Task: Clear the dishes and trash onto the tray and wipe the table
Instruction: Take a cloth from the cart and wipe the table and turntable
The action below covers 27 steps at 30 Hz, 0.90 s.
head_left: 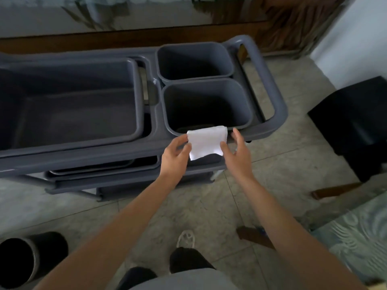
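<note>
- The left hand [175, 154] pinched the left edge of a folded white cloth [206, 142], thumb on the near face and fingertips curled behind the upper left corner.
- The right hand [237, 151] met the cloth's right edge: its thumb pressed the lower right corner, while its other fingers stood nearly straight just beyond that edge. Whether those fingers touched the cloth behind could not be told.
- The cloth was a rough rectangle, its long axis running left to right between the two hands, tilted a little so the right end sat higher. Its folded top edge lay against the near rim of the nearer small bin [207, 105], and its lower edge hung down toward the person, over the front rail of the cart [83, 158].
- Both forearms reached forward from the bottom of the view, converging on the cloth.
- The nearer small bin sat at the right end of the grey cart's top shelf, with a second small bin [194, 60] touching it on the far side.
- A large grey tub [69, 101] filled the left part of the top shelf, beside the two bins.
- The cart's loop handle [270, 86] stuck out to the right, past the bins.
- Lower shelves of the cart showed beneath the front rail, holding flat grey trays [100, 169].
- A dark round waste bin [27, 260] stood on the tiled floor at lower left.
- A black chair [356, 122] stood at the right, well apart from the cart.
- One white shoe [186, 238] showed on the floor between the forearms.
</note>
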### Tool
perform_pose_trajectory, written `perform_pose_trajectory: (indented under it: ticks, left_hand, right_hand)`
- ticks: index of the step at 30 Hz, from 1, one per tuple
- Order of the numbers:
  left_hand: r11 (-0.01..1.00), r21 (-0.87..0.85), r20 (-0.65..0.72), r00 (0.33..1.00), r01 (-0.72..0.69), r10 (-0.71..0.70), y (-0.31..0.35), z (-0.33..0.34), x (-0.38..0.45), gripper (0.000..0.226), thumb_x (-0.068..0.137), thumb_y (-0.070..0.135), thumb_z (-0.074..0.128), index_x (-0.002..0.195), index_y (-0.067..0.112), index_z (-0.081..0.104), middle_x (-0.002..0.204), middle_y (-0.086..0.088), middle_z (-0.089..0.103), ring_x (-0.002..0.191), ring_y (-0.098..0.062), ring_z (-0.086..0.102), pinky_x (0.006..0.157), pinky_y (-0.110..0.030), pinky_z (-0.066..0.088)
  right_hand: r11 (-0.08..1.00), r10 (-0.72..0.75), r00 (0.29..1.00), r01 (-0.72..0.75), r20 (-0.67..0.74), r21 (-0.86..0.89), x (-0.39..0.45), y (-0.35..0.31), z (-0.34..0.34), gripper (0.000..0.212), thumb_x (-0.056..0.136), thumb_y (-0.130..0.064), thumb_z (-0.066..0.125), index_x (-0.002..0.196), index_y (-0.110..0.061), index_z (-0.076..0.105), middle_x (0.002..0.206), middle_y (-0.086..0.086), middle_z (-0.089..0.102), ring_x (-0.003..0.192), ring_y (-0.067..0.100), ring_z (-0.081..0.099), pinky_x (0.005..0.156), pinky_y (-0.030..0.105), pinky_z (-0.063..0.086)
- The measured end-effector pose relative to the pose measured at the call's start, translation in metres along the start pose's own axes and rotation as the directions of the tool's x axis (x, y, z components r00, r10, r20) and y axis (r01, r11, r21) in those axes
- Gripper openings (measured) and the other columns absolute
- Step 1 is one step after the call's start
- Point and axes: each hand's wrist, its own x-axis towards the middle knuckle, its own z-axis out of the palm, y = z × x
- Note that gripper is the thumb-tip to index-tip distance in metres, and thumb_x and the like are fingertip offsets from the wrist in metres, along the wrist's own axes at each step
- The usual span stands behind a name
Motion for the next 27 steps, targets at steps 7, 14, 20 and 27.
perform_pose_trajectory:
  ticks: [7, 14, 20, 27]
  left_hand:
    - [0.98, -0.089, -0.072, 0.981, 0.176, -0.182, 0.012, 0.002, 0.013, 0.025, 0.088, 0.032, 0.073, 0.111, 0.025, 0.066, 0.106, 0.011, 0.071, 0.098, -0.002, 0.066, 0.076, -0.017, 0.046]
    - [0.898, -0.294, -0.014, 0.938, 0.327, -0.346, 0.019, -0.035, 0.016, 0.023, 0.087, 0.016, 0.077, 0.107, 0.014, 0.065, 0.106, -0.006, 0.072, 0.095, -0.021, 0.07, 0.09, -0.04, 0.059]
    - [0.841, -0.433, 0.12, 0.945, 0.325, -0.304, 0.011, -0.106, -0.023, 0.024, 0.092, 0.004, 0.067, 0.115, 0.005, 0.065, 0.102, -0.012, 0.072, 0.079, -0.021, 0.072, 0.067, -0.037, 0.059]
    - [0.808, -0.534, 0.08, 0.966, 0.249, -0.245, -0.03, -0.185, -0.075, 0.04, 0.092, -0.003, 0.061, 0.127, 0.016, 0.063, 0.119, -0.002, 0.073, 0.098, -0.02, 0.07, 0.08, -0.038, 0.056]
  right_hand:
    - [0.972, 0.073, 0.997, -0.065, -0.03, 0.224, 0.005, -0.007, 0.012, 0.045, 0.096, -0.024, 0.07, 0.138, -0.03, 0.053, 0.131, -0.009, 0.064, 0.116, 0.006, 0.063, 0.095, 0.029, 0.055]
    - [0.823, 0.237, 0.954, -0.298, 0.185, 0.483, -0.011, -0.042, 0.008, 0.038, 0.091, -0.017, 0.076, 0.128, -0.017, 0.065, 0.111, -0.001, 0.077, 0.103, 0.017, 0.073, 0.089, 0.041, 0.061]
    - [0.597, 0.26, 0.839, -0.529, 0.479, 0.603, -0.05, -0.071, 0.044, 0.046, 0.094, -0.045, 0.064, 0.123, -0.011, 0.072, 0.119, 0.012, 0.074, 0.105, 0.028, 0.071, 0.091, 0.046, 0.055]
    - [0.731, 0.173, 0.801, -0.495, 0.573, 0.47, -0.1, -0.11, 0.108, 0.026, 0.101, -0.024, 0.058, 0.123, -0.027, 0.072, 0.126, 0.011, 0.073, 0.112, 0.03, 0.069, 0.1, 0.051, 0.051]
